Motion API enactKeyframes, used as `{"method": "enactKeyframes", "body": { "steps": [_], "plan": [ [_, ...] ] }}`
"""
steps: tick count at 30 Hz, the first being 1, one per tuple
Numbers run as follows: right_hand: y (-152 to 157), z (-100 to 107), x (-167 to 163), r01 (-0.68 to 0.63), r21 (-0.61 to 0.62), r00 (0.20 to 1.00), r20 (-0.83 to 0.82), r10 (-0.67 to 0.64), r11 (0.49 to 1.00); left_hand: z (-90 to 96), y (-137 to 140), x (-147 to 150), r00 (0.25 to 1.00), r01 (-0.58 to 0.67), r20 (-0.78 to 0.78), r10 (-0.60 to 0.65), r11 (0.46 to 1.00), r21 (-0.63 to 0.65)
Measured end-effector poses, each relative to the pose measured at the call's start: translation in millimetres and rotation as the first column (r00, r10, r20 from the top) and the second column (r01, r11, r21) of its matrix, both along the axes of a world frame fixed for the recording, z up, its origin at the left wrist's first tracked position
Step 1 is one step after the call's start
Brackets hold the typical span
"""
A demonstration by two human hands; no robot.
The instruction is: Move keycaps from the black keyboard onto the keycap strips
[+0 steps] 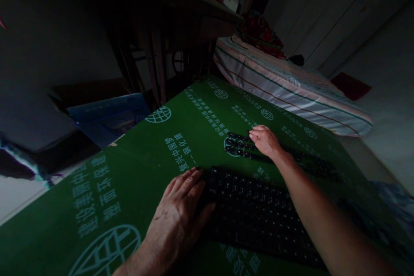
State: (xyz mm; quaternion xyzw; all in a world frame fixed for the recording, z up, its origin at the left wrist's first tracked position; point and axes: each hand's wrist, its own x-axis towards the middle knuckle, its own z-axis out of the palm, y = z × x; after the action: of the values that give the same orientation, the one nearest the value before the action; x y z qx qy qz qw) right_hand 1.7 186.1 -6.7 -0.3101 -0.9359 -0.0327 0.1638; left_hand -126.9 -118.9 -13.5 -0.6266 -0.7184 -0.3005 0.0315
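Two hands work at a green tabletop (145, 164): the left hand (179, 207) bends over the black keyboard's (252, 207) left end, its grip unclear; the right hand's (265, 140) grip looks nearly closed beside loose black keys (239, 137), contents undeterminable. A dragging right forearm (310, 200) could scatter those rows.

Keyboard (252, 207): I can't read its tiny markings
Black strips (247, 155): partly covered by right hand (264, 141)
Left hand (177, 209): palm hidden from me

Left hand (179, 207) bare; right hand (264, 141), forearm (307, 194) bare.
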Motion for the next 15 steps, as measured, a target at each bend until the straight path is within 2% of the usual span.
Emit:
{"method": "enactKeyframes", "body": {
  "steps": [10,15],
  "plan": [
    [17.2,5.6,-10.6,0.033,-0.051,0.999,0.015,-0.032,0.998,-4.1,-1.6,0.3,0.999,-0.004,-0.045,0.004,1.000,0.009],
    [25.9,5.8,-14.9,0.010,-0.084,0.998,0.065,-0.004,0.996,-5.5,-0.6,0.2,0.998,0.000,-0.055,0.003,0.999,0.045]
  ]
}}
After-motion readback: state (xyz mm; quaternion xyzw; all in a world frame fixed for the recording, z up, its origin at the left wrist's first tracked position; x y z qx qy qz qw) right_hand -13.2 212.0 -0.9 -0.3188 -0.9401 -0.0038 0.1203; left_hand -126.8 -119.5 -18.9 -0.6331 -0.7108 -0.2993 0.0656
